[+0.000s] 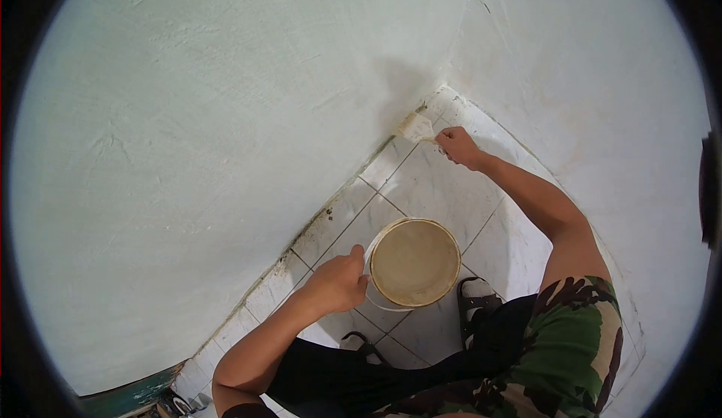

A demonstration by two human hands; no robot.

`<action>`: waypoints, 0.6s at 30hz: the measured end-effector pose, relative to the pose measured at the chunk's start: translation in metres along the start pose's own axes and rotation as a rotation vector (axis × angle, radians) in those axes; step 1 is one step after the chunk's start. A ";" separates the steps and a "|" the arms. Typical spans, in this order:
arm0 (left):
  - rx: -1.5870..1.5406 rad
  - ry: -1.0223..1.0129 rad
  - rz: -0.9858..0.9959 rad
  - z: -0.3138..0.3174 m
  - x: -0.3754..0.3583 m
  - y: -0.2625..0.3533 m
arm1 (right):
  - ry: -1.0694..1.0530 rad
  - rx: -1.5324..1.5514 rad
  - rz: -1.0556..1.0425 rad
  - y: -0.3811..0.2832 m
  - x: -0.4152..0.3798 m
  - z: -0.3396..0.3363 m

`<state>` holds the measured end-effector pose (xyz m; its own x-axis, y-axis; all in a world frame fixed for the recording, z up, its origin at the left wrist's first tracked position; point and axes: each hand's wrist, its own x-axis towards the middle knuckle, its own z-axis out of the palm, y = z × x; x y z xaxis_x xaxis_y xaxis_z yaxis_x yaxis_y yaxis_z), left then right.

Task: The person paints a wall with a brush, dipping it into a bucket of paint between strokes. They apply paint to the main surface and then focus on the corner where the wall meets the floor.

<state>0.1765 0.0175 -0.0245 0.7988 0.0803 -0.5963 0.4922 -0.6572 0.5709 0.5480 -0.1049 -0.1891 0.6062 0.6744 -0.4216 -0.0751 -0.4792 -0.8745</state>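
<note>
My right hand [457,145] grips the handle of a wide paintbrush [416,127], whose bristles press against the bottom of the pale wall [188,132] near the room's corner. My left hand [340,281] holds the rim of a round white bucket [414,261] filled with beige paint, hanging over the tiled floor [436,188]. The brush handle is mostly hidden inside my fist.
Two pale walls meet in a corner just above the brush. White floor tiles with dark grout run along the wall base, which is stained. My sandalled foot [475,297] and camouflage shorts [571,343] are below the bucket. A teal edge [135,395] shows at bottom left.
</note>
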 end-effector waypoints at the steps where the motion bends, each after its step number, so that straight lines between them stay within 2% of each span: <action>1: 0.003 -0.001 -0.008 -0.001 0.000 0.001 | 0.036 -0.077 0.019 0.006 0.000 0.002; 2: 0.007 -0.002 -0.017 -0.001 0.000 0.003 | 0.073 -0.153 0.038 0.012 0.001 0.005; 11: 0.032 -0.012 -0.037 -0.002 0.001 0.005 | 0.048 -0.167 0.127 0.021 0.031 0.068; 14: 0.022 -0.003 -0.024 0.000 0.000 0.004 | 0.020 -0.088 0.077 0.012 0.032 0.062; 18: 0.022 -0.003 -0.020 -0.003 -0.003 0.007 | -0.006 0.044 -0.019 -0.031 -0.006 0.026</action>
<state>0.1785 0.0149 -0.0175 0.7877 0.0918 -0.6092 0.5007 -0.6715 0.5462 0.5263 -0.0799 -0.1652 0.6028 0.6866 -0.4064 -0.0986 -0.4413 -0.8919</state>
